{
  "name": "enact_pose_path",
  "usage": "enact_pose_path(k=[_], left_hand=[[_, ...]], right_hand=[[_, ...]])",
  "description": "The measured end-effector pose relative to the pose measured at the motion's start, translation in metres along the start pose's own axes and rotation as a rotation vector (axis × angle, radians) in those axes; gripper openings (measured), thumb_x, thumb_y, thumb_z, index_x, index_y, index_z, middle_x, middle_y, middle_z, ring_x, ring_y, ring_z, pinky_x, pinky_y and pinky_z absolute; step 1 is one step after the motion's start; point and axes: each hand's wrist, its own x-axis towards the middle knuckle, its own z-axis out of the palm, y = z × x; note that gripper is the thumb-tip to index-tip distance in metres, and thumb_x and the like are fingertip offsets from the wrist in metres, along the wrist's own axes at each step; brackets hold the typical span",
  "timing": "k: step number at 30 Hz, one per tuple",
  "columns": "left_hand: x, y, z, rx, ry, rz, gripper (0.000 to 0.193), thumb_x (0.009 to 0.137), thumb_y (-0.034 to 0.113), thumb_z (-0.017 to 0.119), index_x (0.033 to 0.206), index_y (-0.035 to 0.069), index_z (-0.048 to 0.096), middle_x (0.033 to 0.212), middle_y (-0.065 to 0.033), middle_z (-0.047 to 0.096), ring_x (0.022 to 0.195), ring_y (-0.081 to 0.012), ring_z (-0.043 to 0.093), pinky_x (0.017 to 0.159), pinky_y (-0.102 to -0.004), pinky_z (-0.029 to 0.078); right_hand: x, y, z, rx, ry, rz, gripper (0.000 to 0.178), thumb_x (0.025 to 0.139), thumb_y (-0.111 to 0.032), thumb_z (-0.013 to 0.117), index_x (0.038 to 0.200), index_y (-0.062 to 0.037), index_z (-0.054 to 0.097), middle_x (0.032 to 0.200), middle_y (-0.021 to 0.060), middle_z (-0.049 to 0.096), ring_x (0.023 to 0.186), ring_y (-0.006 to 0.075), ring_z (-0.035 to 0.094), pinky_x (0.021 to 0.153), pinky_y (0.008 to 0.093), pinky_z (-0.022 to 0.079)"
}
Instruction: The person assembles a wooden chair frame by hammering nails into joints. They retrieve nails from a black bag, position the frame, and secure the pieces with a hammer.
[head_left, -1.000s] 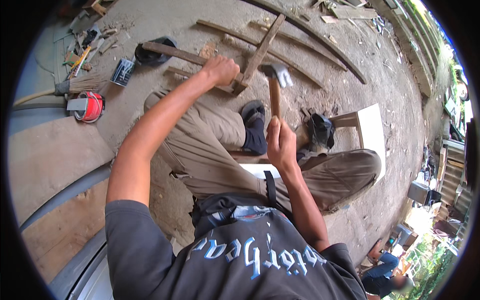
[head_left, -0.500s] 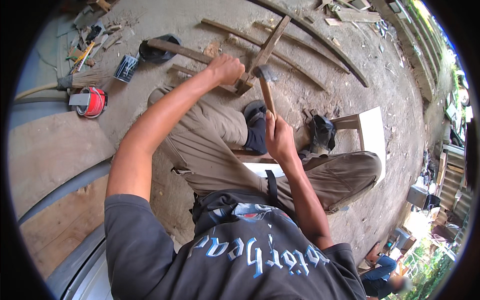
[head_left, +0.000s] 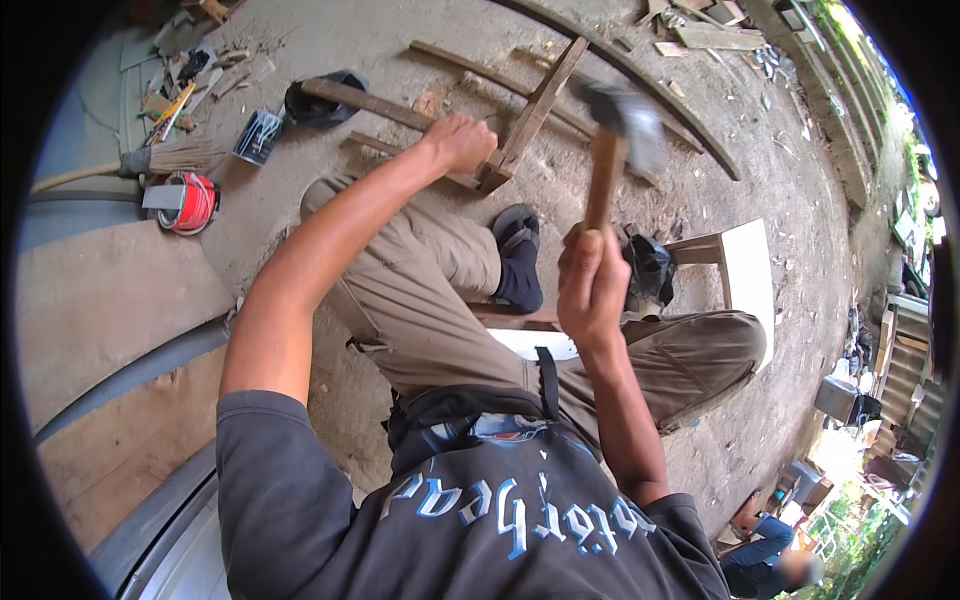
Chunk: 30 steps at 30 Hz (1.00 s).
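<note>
- The left hand (head_left: 462, 143) curls at the frame (head_left: 543, 103); its grip cannot be told.
- The right hand (head_left: 593, 287) clasps a hammer (head_left: 605, 183) right of the frame.
- A red pail (head_left: 201, 206) sits left.

I see the hammer (head_left: 606, 170) raised to the right of the frame (head_left: 537, 108), head uppermost on its brown wooden handle, the metal a grey blur. The frame is brown wooden bars, its crosspiece slanting away rightward.
</note>
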Motion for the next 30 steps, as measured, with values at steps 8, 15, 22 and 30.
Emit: enact_pose_path(k=[8, 15, 22, 30], left_hand=[[0.003, -0.001, -0.004, 0.010, -0.032, -0.008, 0.013, 0.071, 0.008, 0.060, 0.073, 0.006, 0.072, 0.078, -0.0206, 0.070, 0.078, -0.0351, 0.071, 0.068, -0.0443, 0.057], [0.011, -0.002, 0.001, 0.031, -0.019, 0.014, 0.013, 0.071, 0.008, 0.059, 0.072, 0.006, 0.072, 0.078, -0.0206, 0.070, 0.076, -0.0351, 0.071, 0.068, -0.0447, 0.057], [0.001, 0.001, -0.003, -0.020, -0.020, -0.038, 0.013, 0.071, 0.007, 0.060, 0.074, 0.006, 0.072, 0.081, -0.0208, 0.070, 0.079, -0.0360, 0.071, 0.070, -0.0446, 0.057], [0.005, 0.002, -0.004, -0.004, -0.042, -0.053, 0.014, 0.072, 0.008, 0.060, 0.076, 0.007, 0.073, 0.080, -0.0207, 0.070, 0.080, -0.0358, 0.071, 0.070, -0.0441, 0.057]], right_hand=[[-0.009, 0.041, 0.002, -0.279, -0.109, 0.191, 0.043, 0.104, -0.034, 0.039, 0.082, 0.0010, 0.054, 0.057, 0.0170, 0.053, 0.051, 0.0298, 0.055, 0.051, 0.0407, 0.042], [-0.006, 0.045, 0.004, -0.319, -0.172, 0.158, 0.039, 0.104, -0.032, 0.042, 0.083, -0.0007, 0.054, 0.057, 0.0071, 0.051, 0.051, 0.0115, 0.049, 0.047, 0.0300, 0.038], [-0.010, 0.035, 0.015, -0.282, -0.048, 0.013, 0.044, 0.102, -0.035, 0.045, 0.080, 0.0020, 0.053, 0.059, 0.0171, 0.054, 0.047, 0.0299, 0.053, 0.046, 0.0391, 0.040], [-0.006, 0.044, 0.008, -0.319, -0.129, 0.178, 0.047, 0.105, -0.037, 0.037, 0.081, 0.0008, 0.053, 0.058, 0.0120, 0.053, 0.052, 0.0234, 0.056, 0.051, 0.0376, 0.042]])
